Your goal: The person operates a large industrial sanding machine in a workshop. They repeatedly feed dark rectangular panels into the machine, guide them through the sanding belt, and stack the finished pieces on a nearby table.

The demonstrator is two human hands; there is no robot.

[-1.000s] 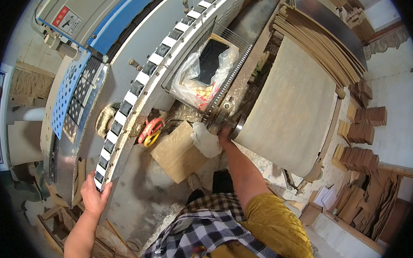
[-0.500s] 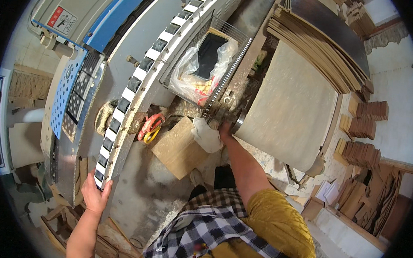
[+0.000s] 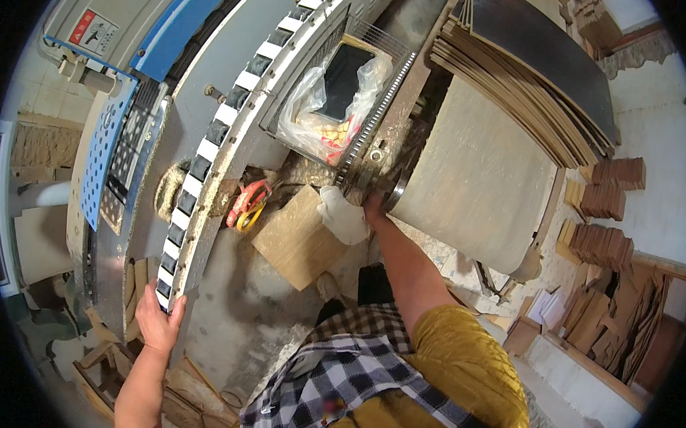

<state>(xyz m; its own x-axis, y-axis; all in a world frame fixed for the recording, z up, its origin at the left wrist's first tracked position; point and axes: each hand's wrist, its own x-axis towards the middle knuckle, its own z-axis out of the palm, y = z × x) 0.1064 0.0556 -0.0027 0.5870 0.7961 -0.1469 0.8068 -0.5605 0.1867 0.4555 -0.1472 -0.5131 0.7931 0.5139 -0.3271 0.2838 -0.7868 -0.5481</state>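
Two hands, wide apart: left hand [image 3: 157, 322] at lower left, right hand [image 3: 374, 203] near mid-view.
Left grip: wrapped round the near end of the chequered strip [image 3: 208, 150], fingers on its outer side, thumb along the inner; pressure, can't tell.
Strip's place: along the near edge of the grey machine [image 3: 149, 7], its lower end against the left palm.
Long axis: from the left hand up and rightward, away from the body; bowed, partly lens perhaps.
Nearer hand: left, touching; right hand well apart, off to the strip's right.
Right grip: in shadow beside a metal ring [image 3: 398, 194], by the near left corner of the pale panel [image 3: 483, 166]; fingers hidden, can't tell if apart or together.
Left of right hand: white cloth [image 3: 343, 216], just beside it.
Between strip and panel: wire basket [image 3: 387, 44] with a clear plastic bag [image 3: 294, 116] and a dark flat device [image 3: 343, 80].
Strip's inner side: red-and-yellow loops [image 3: 240, 207], near it.
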